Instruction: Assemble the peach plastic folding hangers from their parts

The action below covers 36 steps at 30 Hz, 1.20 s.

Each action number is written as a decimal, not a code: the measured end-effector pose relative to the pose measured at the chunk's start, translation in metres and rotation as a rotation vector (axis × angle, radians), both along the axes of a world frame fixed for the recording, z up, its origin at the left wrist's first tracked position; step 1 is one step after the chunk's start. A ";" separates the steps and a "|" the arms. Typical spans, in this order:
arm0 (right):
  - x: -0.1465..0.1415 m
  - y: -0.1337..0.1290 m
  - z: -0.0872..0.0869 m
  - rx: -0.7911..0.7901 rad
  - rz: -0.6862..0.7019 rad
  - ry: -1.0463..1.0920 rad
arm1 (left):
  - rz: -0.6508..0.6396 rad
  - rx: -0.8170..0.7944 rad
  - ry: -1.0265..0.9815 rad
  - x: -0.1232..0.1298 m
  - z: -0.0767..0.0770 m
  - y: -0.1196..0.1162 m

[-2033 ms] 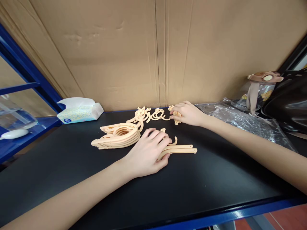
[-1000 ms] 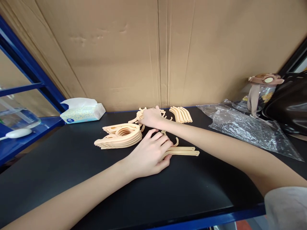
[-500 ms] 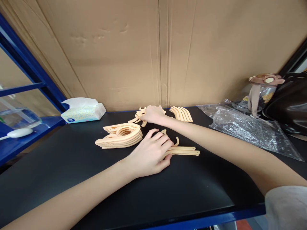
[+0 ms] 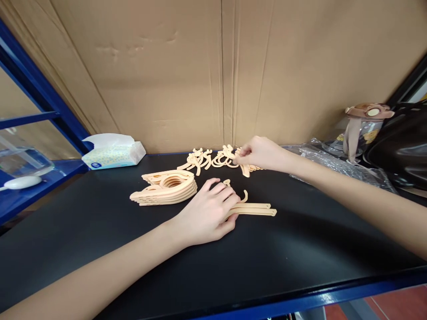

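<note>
Pale beige, plastic-looking pieces meet both sets of fingers. The left hand point(image 4: 210, 211) lies over two strips point(image 4: 256, 209), fingers curled across them and the thumb tucked along the near side; the strips' holed ends stick out to the right of the thumb. Just past the left fingertips show a small knob point(image 4: 227, 182) and the tip of a hook point(image 4: 246, 195); whether they are one part cannot be told. Beyond, the right hand point(image 4: 262, 153) has thumb and forefinger pinched together on a curved piece point(image 4: 246, 171), its lower end hanging below them.

Close behind the right fingers, mostly covered, sits a row of short pieces point(image 4: 257, 168). Left of those fingertips lie two loose clusters, a near one of hooked pieces point(image 4: 219, 160) and a farther jumble point(image 4: 197, 160). Left of the left fingers, a stack of curved frames point(image 4: 167, 189) rests level and nested.

Judging by the layout, that stack looks done, while the strips under the left hand seem unfinished and plenty of hooked pieces remain loose. Farther out, left, is a tissue pack point(image 4: 113, 153); right, a clear plastic sheet point(image 4: 347, 171) and a bottle point(image 4: 367, 120).
</note>
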State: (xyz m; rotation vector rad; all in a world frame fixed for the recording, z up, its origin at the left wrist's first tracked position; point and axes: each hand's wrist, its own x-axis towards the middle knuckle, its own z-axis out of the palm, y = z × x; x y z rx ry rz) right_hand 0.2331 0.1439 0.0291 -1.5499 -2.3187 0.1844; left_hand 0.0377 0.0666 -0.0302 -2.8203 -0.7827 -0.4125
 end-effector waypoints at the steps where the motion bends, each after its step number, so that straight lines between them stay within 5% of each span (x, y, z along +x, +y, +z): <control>1: 0.011 -0.004 -0.004 -0.018 -0.001 -0.008 | 0.001 -0.001 -0.002 0.000 0.000 0.000; 8: 0.060 -0.024 -0.035 -0.099 0.027 -0.089 | 0.013 -0.032 0.005 0.001 0.000 0.000; 12: 0.068 -0.027 -0.045 0.060 0.168 -0.194 | 0.025 -0.050 -0.004 0.001 0.000 0.001; 36: 0.080 -0.022 -0.050 0.110 0.295 -0.192 | 0.037 -0.062 -0.013 0.004 -0.001 0.003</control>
